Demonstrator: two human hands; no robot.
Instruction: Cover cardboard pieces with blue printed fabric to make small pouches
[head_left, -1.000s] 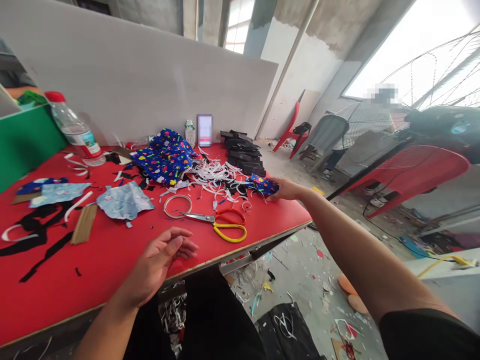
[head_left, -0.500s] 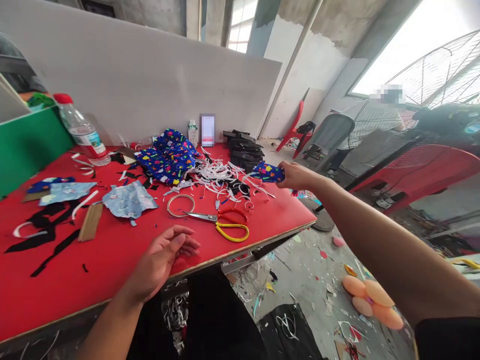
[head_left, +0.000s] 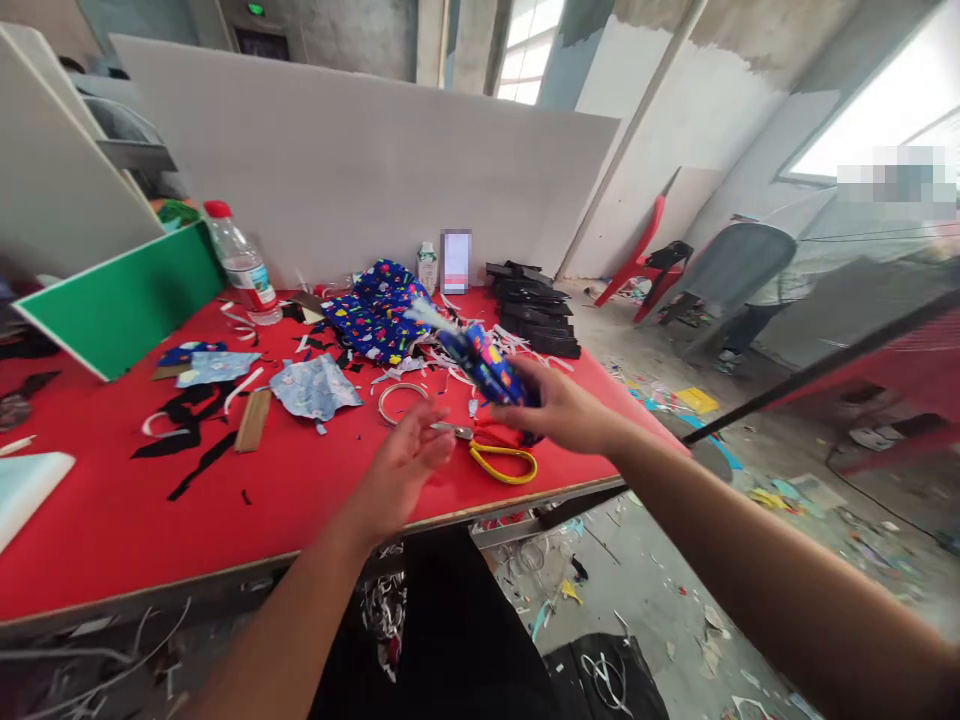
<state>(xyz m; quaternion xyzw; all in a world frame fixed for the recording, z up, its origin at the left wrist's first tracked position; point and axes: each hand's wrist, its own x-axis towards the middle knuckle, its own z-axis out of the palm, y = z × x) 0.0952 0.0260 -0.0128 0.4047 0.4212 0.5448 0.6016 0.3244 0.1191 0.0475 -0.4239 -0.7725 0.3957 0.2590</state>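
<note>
My right hand [head_left: 564, 408] grips a bundle of blue fabric with a bright multicoloured print [head_left: 484, 362], blurred by motion, with pale strips sticking out at its far end. It hangs over the scissors [head_left: 510, 480], whose yellow handle shows; the red handle is partly covered. My left hand [head_left: 397, 475] is empty, its fingers loosely bent and apart, just left of the scissors and in front of a tape ring [head_left: 384, 402]. A larger piece of the same blue printed fabric [head_left: 375, 312] lies crumpled behind them.
Light-blue fabric pieces [head_left: 315, 388], a brown strip [head_left: 253, 422] and black scraps [head_left: 202, 468] lie leftward on the red table [head_left: 300, 520]. A bottle [head_left: 251, 280], a phone [head_left: 455, 262] and stacked black pieces [head_left: 536, 310] stand toward the back. A person [head_left: 772, 300] is at the right.
My right hand has brought the blue printed bundle leftward and nearer, from the table's right end to above the scissors. My left hand has shifted toward the scissors. The view has turned left.
</note>
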